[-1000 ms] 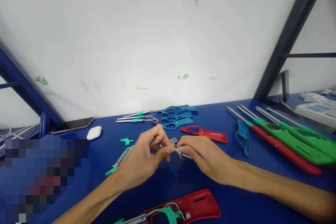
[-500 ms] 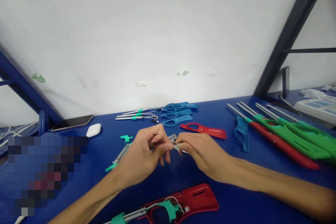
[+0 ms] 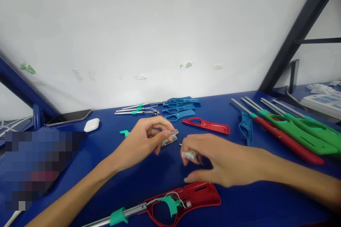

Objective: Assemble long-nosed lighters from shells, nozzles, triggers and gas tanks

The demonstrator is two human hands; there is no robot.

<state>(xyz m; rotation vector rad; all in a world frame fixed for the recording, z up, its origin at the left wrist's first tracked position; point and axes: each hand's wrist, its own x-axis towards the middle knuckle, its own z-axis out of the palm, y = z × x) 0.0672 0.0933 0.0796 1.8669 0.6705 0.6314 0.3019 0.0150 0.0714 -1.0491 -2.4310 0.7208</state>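
Note:
My left hand [image 3: 149,136] pinches a clear plastic lighter tank [image 3: 174,132] between thumb and fingers. Just below it lies a second clear tank [image 3: 169,141], partly hidden by the fingers. My right hand [image 3: 210,159] hovers to the right, its fingers curled round a small whitish piece that is too blurred to name, with the thumb held apart. Nearest me is an opened red lighter handle half [image 3: 202,198], holding a metal tube [image 3: 135,209], a green trigger [image 3: 170,205] and white wire.
Blue handle halves [image 3: 181,114] and tube assemblies [image 3: 130,112] lie near the wall. A red half [image 3: 207,126] and a blue half [image 3: 246,129] sit beyond my right hand. Long green lighters [image 3: 295,131] are at right. A phone [image 3: 69,117] and a white case [image 3: 92,125] lie left.
My hands have parted. The right has moved right and toward me, its thumb opening away from the fingers; the left has shifted onto the clear tank. The view has tilted slightly.

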